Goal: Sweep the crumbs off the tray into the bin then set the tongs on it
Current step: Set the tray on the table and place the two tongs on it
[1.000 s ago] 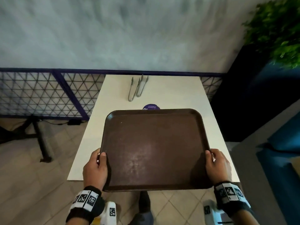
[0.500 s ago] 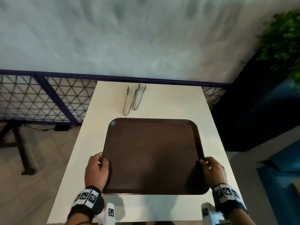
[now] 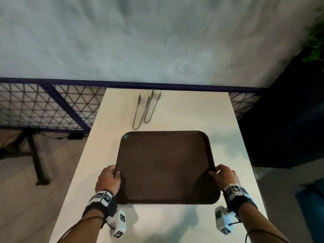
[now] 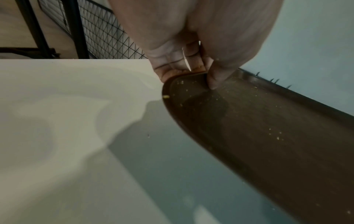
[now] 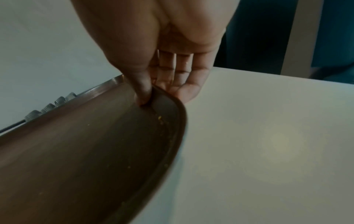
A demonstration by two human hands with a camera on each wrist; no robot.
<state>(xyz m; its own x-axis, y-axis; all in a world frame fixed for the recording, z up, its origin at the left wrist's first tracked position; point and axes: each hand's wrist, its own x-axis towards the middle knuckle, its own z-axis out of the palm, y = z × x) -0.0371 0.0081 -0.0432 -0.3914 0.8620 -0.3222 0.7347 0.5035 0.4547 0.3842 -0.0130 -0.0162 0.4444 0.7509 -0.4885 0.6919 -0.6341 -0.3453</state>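
A dark brown tray (image 3: 166, 165) lies over the middle of the white table (image 3: 224, 120). My left hand (image 3: 109, 178) grips its left rim, thumb on top and fingers under the edge (image 4: 212, 80). At the opposite rim my right hand (image 3: 223, 174) holds on the same way, thumb inside the tray (image 5: 142, 94). A few small yellow crumbs (image 4: 277, 137) speckle the tray (image 4: 268, 144) surface, and some crumbs (image 5: 160, 119) lie near the right rim of the tray (image 5: 86, 159). Two metal tongs (image 3: 145, 109) lie side by side on the table beyond the tray. No bin is in view.
A purple-framed wire mesh fence (image 3: 49, 106) runs behind and left of the table, with a grey wall (image 3: 157, 41) above it. A black table leg (image 3: 36, 155) stands on the tiled floor at left. A dark planter (image 3: 289, 111) with greenery fills the right.
The tray has come forward over the table with both hands still on its rims; its near edge, earlier overhanging the table's front, now lies well inside. The view has shifted closer to the table.
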